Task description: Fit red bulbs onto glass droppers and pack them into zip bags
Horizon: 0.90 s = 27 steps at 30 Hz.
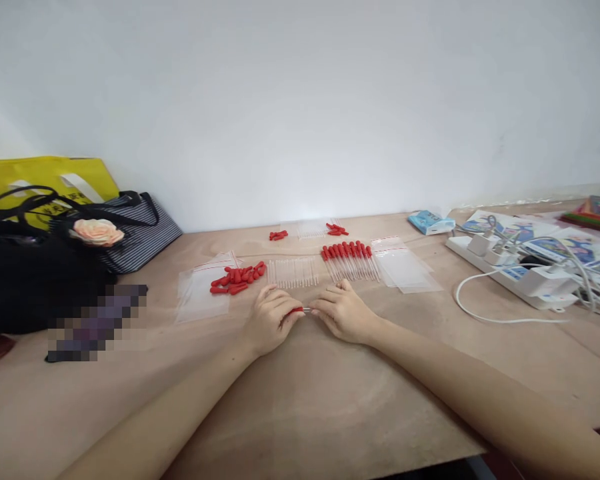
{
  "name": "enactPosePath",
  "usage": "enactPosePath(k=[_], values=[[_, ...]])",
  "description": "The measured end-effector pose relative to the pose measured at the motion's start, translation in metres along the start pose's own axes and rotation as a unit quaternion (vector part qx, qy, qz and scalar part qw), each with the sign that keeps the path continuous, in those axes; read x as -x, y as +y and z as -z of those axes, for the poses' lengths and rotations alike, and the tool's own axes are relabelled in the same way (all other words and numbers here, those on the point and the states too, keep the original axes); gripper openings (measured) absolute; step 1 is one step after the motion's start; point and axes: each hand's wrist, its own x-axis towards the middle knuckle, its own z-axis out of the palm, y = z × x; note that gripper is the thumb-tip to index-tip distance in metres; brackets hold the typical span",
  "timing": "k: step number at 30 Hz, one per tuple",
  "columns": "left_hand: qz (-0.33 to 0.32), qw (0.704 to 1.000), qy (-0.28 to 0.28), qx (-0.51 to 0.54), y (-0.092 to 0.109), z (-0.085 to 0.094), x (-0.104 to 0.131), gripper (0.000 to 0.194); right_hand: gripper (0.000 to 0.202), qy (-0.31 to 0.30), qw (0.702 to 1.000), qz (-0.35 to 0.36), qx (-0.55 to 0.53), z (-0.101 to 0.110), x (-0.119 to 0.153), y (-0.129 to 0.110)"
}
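Between thumb and fingers, my left hand (pixel 273 320) pinches a red rubber bulb (pixel 297 309). My right hand (pixel 344 312) grips a thin clear dropper tube (pixel 307 309), its end meeting the bulb's mouth; how far it sits inside is hidden by the fingers. Just beyond the hands lies a row of bare clear tubes (pixel 294 273). To their right, droppers with red bulbs on top (pixel 350 259) lie side by side. A loose heap of red bulbs (pixel 237 277) rests to the left, partly on clear zip bags (pixel 203 293).
More zip bags (pixel 405 267) lie right of the droppers. Near the wall are small groups of red bulbs (pixel 279 235) and tubes (pixel 312 229). A white power strip (pixel 510 273) with cables and a blue packet (pixel 431 222) occupy the right; a striped bag (pixel 147 233) stands left.
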Motion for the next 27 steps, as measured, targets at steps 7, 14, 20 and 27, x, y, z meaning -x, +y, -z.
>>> enactPosePath(k=[7,14,20,27], values=[[0.057,0.993,0.078,-0.065,-0.016,0.004,0.003,0.024,0.019,0.001,0.99,-0.133,0.054,0.002,-0.002,0.013],[0.208,0.957,0.113,-0.167,-0.048,0.012,0.01,0.023,0.021,0.051,0.908,-0.41,0.071,-0.005,-0.032,0.058],[0.254,0.943,0.093,-0.193,-0.066,0.017,0.015,0.02,0.02,0.029,0.882,-0.46,0.096,-0.019,-0.048,0.068],[0.284,0.935,0.061,-0.206,-0.067,0.02,0.014,0.024,0.021,0.015,0.881,-0.462,0.098,-0.024,-0.047,0.071]])
